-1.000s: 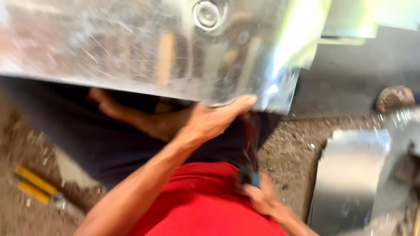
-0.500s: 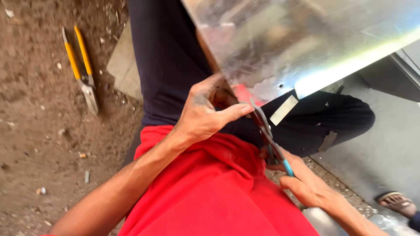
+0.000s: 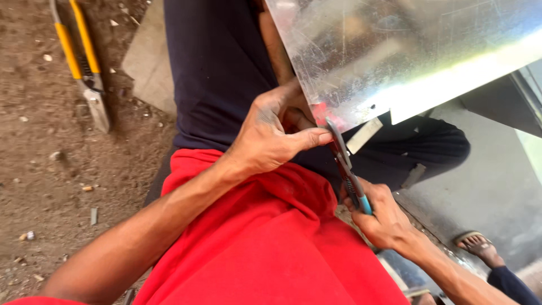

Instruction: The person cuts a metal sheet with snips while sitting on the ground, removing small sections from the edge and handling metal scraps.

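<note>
A shiny galvanised metal sheet (image 3: 406, 51) fills the upper right, its lower corner over my lap. My left hand (image 3: 271, 133) grips that sheet's lower left edge, thumb pointing right. My right hand (image 3: 381, 217) is shut on blue-handled tin snips (image 3: 345, 166), whose blades bite the sheet's edge just right of my left thumb. A small cut tab (image 3: 364, 135) of metal hangs beside the blades. I wear red cloth (image 3: 254, 243) over dark trousers (image 3: 220, 68).
Yellow-handled snips (image 3: 84, 68) lie on the dirt ground at upper left. A grey slab (image 3: 148, 68) sits beside them. Another person's sandalled foot (image 3: 477, 245) is at the lower right on a concrete floor (image 3: 485, 186).
The view has swung and closed in on my hands. The sheet has turned so its corner sits over my lap, and the snips have come up to its edge.
</note>
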